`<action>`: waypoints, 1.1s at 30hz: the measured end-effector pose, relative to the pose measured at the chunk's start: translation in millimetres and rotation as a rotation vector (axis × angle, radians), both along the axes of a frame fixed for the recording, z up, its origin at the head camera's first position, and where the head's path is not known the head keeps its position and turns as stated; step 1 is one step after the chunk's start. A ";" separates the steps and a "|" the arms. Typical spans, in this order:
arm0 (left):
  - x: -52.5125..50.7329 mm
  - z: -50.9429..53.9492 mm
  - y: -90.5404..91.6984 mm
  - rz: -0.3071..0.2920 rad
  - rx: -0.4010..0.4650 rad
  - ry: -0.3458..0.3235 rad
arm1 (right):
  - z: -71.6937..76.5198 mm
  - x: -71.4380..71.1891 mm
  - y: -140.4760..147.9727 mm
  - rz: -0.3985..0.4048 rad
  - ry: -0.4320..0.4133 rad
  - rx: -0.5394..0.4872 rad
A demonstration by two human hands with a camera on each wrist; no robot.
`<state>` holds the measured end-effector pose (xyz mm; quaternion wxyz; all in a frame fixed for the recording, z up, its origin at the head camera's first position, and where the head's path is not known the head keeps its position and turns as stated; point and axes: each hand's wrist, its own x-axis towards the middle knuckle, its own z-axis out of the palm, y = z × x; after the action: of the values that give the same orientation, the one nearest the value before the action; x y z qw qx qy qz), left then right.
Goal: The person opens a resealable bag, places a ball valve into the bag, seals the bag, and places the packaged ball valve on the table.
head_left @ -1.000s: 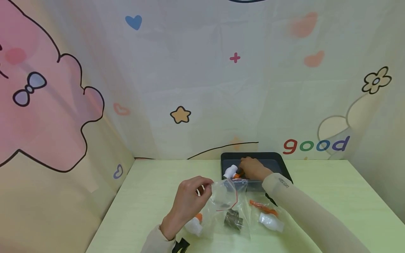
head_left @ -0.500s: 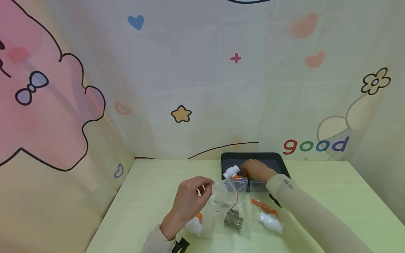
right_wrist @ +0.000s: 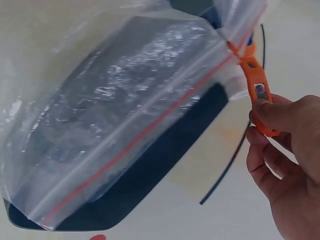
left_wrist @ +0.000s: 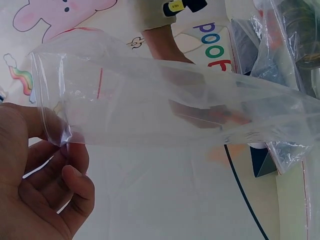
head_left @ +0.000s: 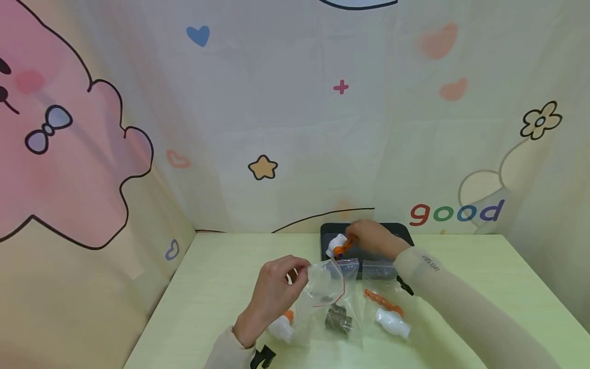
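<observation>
My left hand [head_left: 277, 288] pinches the edge of a clear zip bag [head_left: 322, 284] with a red line at its mouth. In the left wrist view the bag [left_wrist: 130, 105] stretches away from the thumb and fingers. Over the black tray [head_left: 404, 229], my right hand [head_left: 372, 239] pinches a flat orange handle [right_wrist: 257, 87] between thumb and fingertips. Its rounder end has a small blue spot and points away from the hand. A white plastic fitting [head_left: 335, 244] lies in the tray beside it.
Clear zip bags lie on the pale table [head_left: 207, 297] before the tray. One holds a grey threaded fitting [head_left: 338, 319]; another has an orange strip [head_left: 383, 301] and a white piece [head_left: 393, 323]. A white-and-orange item [head_left: 282, 327] lies by the left wrist. A printed cloth [head_left: 299, 118] stands behind.
My right hand has lifted a little in the tray, and the orange handle now shows clearly in its fingers. My left hand has stayed almost still with the bag.
</observation>
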<state>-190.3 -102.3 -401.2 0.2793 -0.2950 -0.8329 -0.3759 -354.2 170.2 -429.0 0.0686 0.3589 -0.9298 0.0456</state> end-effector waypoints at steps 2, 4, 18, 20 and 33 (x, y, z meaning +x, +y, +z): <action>-0.4 -1.3 0.2 -0.001 0.001 -0.005 | 4.3 1.7 -0.2 0.011 0.018 0.007; -0.2 -2.0 0.3 0.000 0.000 -0.016 | 8.9 4.2 0.1 0.014 0.021 0.020; -3.3 -0.7 2.0 0.010 -0.017 -0.012 | 53.1 30.4 17.5 0.001 0.153 0.034; -4.0 0.5 2.5 0.014 -0.017 -0.007 | 61.8 36.7 17.2 0.017 0.184 0.059; -5.8 1.9 4.9 0.029 -0.003 -0.023 | 117.7 91.3 22.5 0.088 0.321 -0.007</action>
<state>-196.1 -97.4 -399.3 0.2747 -0.2790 -0.8408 -0.3738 -262.8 192.7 -311.3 0.2156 0.4018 -0.8900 -0.0060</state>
